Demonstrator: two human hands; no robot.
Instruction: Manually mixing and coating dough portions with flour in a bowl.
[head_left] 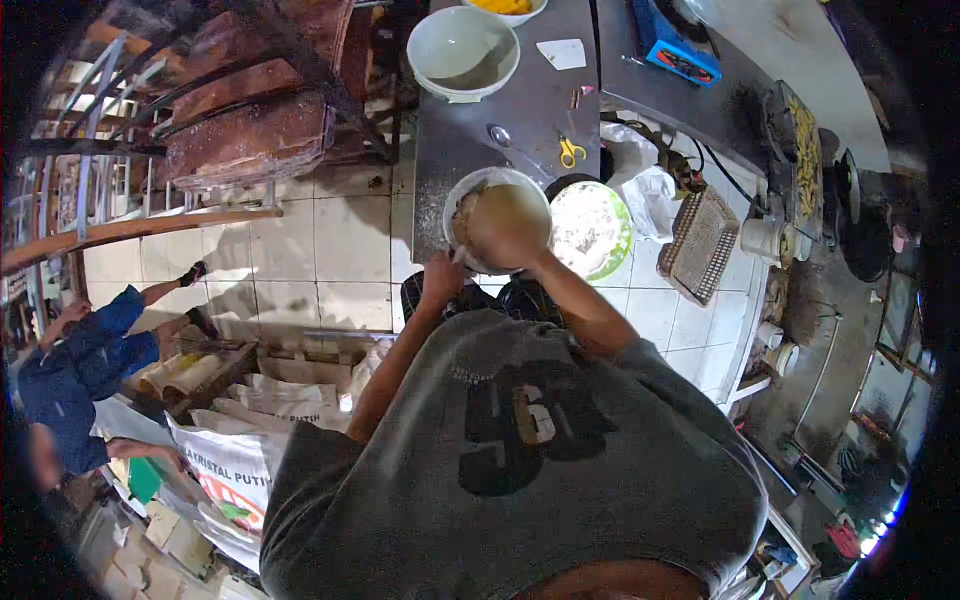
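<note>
My left hand is closed on the near-left rim of a white bowl at the front of the dark metal table. My right hand is down in that bowl, smeared by motion, over a pale brown mixture; I cannot make out its fingers. Just right of the bowl sits a green-rimmed container of white powder. Farther up the table lie a metal spoon and yellow scissors, with a large white bowl beyond them.
A co-worker in blue is at the left, beside large white sacks. A wooden rack stands upper left. To the right are a plastic basket, a blue appliance and a tray of yellow pieces.
</note>
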